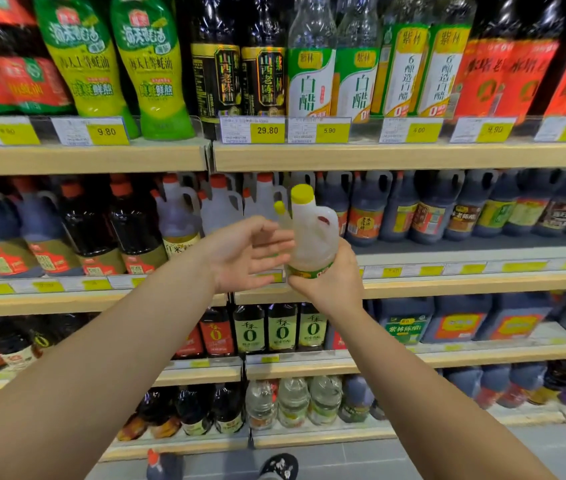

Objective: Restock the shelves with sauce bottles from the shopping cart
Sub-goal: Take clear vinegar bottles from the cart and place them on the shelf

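My right hand (330, 278) grips the base of a clear jug (311, 233) with a yellow cap and a moulded handle, held upright in front of the second shelf (447, 284). My left hand (245, 252) is open, palm facing the jug, fingertips close to its side but holding nothing. A second yellow-capped jug (280, 211) stands just behind, partly hidden by the held one. The shopping cart is out of view.
Wooden shelves full of bottles fill the view: green oyster sauce bottles (151, 67) and vinegar on top, red-capped clear jugs (177, 213) left of the held jug, dark jugs (430, 209) to its right. A dark bottle (162, 465) stands on the floor beside a shoe (279, 465).
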### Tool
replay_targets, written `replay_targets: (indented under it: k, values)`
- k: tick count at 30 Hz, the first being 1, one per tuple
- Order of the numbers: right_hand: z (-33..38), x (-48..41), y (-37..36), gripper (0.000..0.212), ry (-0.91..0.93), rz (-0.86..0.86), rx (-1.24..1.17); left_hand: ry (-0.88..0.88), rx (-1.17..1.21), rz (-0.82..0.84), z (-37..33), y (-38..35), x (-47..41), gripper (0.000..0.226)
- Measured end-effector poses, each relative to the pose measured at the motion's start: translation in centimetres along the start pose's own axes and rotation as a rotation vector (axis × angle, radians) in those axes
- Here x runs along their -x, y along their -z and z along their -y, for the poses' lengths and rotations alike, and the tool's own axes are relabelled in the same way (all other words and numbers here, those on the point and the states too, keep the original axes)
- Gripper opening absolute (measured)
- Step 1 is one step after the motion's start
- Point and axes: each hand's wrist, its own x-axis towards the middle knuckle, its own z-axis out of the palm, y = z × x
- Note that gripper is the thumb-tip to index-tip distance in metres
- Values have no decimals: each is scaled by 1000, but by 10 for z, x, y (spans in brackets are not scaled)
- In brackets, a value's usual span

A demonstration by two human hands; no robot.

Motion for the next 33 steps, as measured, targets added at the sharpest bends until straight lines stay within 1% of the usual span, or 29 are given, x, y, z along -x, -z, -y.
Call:
replay_targets:
  k: [2,4,7,9,10,12,15,16,18,19,22,24,29,31,32,33]
  values:
    - [-3,-18,4,82,13,-27,-60,-33,5,-138,8,13,-18,19]
    - [-8,-38,6,80,59,-19,-81,-63,5,-228,15,22,-37,17]
    - [-17,-68,5,68,158,-30,-42,-105,-60,-306,21,30,-64,32]
    - [-28,-84,-2,71,158,-1,3,-144,-100,-372,21,32,-81,34]
    - [-34,-92,-8,72,144,15,33,-169,-148,-406,20,34,-87,32]
    - [-43,-104,-18,66,85,81,46,-228,-267,-476,20,38,-99,29]
    - [-50,-113,-27,46,-15,136,-26,-347,-318,-562,25,44,-115,47]
    - [-54,-115,-31,44,-47,158,-54,-384,-347,-585,27,45,-118,50]
    - [-63,-117,-37,49,-113,197,-91,-439,-448,-614,29,44,-125,56]
    - [-65,-118,-39,48,-118,220,-125,-456,-492,-625,30,44,-127,58]
    - [-70,-128,-41,32,-151,314,-127,-497,-581,-666,29,41,-130,55]
    - [-71,-132,-37,28,-159,390,-94,-528,-618,-693,28,40,-133,54]
    - [-70,-132,-30,37,-146,469,-88,-571,-778,-760,30,35,-138,58]
    - [-71,-129,-31,54,-187,469,-129,-576,-860,-774,34,33,-138,62]
    - [-72,-125,-32,61,-205,447,-143,-584,-902,-784,36,31,-137,64]
    - [-70,-119,-31,63,-192,388,-118,-602,-947,-793,38,31,-137,65]
